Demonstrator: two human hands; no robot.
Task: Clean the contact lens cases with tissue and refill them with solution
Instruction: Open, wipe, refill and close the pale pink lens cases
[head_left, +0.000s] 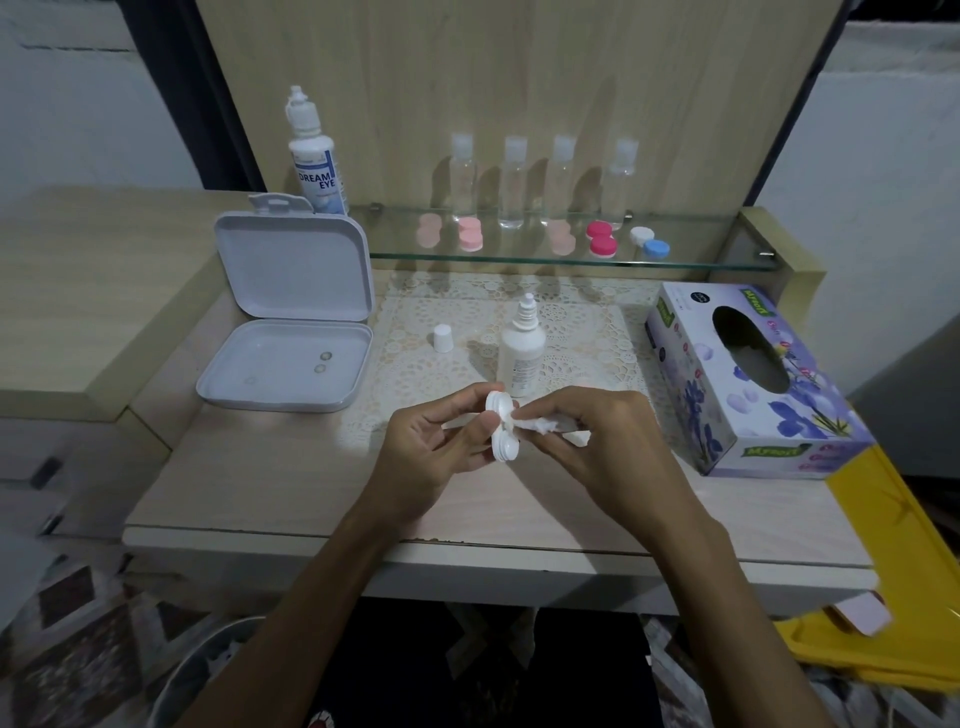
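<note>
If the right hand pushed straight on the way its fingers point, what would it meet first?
The white lens case, which the tissue in the right hand already touches; behind it, probably the left hand.

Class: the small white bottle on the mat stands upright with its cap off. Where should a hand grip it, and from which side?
Grip the small bottle round its straight lower body, probably from the right, where the mat is bare. It stands upright with the nozzle exposed, so keep fingers off the tip. Its cap sits to the left, apart.

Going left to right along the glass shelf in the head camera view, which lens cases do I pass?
Pale pink case → brighter pink case → pale pink case → red and pink case → white and blue case.
</note>
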